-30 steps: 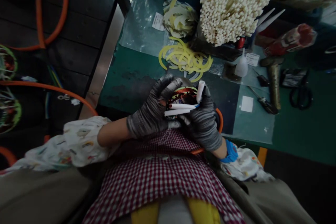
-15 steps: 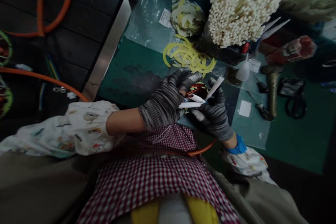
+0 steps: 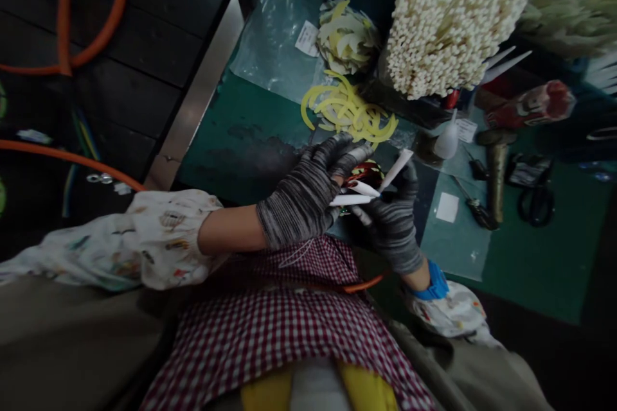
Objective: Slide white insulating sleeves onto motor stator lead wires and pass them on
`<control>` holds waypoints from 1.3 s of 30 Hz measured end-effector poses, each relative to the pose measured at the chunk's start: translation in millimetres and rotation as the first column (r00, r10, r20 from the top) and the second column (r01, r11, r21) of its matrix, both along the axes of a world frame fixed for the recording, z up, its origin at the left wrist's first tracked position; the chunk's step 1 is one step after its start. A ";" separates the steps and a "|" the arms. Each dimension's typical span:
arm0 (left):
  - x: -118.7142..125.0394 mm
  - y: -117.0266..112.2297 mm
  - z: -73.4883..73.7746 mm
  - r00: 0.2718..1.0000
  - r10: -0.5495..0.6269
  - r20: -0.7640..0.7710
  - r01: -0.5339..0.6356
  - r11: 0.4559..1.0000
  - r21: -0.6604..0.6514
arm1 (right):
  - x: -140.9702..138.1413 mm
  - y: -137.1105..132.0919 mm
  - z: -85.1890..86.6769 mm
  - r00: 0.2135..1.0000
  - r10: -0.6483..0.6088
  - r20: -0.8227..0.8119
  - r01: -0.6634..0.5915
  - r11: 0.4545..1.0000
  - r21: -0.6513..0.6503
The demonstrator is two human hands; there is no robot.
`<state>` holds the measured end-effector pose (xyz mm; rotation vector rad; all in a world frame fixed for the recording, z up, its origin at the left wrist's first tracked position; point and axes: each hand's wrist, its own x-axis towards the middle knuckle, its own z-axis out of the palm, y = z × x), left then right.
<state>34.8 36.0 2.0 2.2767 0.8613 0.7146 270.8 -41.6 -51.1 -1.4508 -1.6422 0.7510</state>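
Both hands wear grey striped gloves with some fingertips in white. Between them, at the table's near edge, is a motor stator [image 3: 365, 173] with reddish copper windings and a yellow-green rim, partly hidden by the fingers. My left hand [image 3: 313, 189] is closed around its left side. On the right side my right hand [image 3: 395, 218] grips it, with fingers bent near the wire ends. Several white sleeves [image 3: 398, 169] stick out from the stator; one points up right, others lie toward my left hand. Thin white threads [image 3: 296, 253] hang below my left hand.
Beyond the hands lie loose yellow curved strips [image 3: 349, 106], a bundle of pale strips [image 3: 348, 38] and a bundle of white sticks [image 3: 457, 29]. To the right are a white squeeze bottle [image 3: 447, 138], a hammer [image 3: 496, 173] and scissors [image 3: 536, 202]. Orange hose [image 3: 72, 154] runs at left.
The whole view has shifted slightly, with the table things a little lower in the picture. Both hands keep their hold on the stator, and the white sleeves stay nearly as they were.
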 end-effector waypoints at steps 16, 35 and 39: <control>-75.2 48.4 3.7 0.962 0.146 -0.229 -0.039 0.909 0.414 | -52.4 115.7 22.0 0.961 0.268 -0.073 -0.272 0.961 -0.053; -83.1 20.7 4.2 0.903 0.029 -0.428 0.242 0.789 0.565 | 38.6 116.0 73.2 0.957 -0.269 0.110 0.175 0.836 0.520; -79.9 15.3 -22.5 0.971 0.037 -0.236 0.075 0.890 0.449 | 3.8 67.5 103.4 0.962 -0.154 -0.226 0.236 0.884 0.403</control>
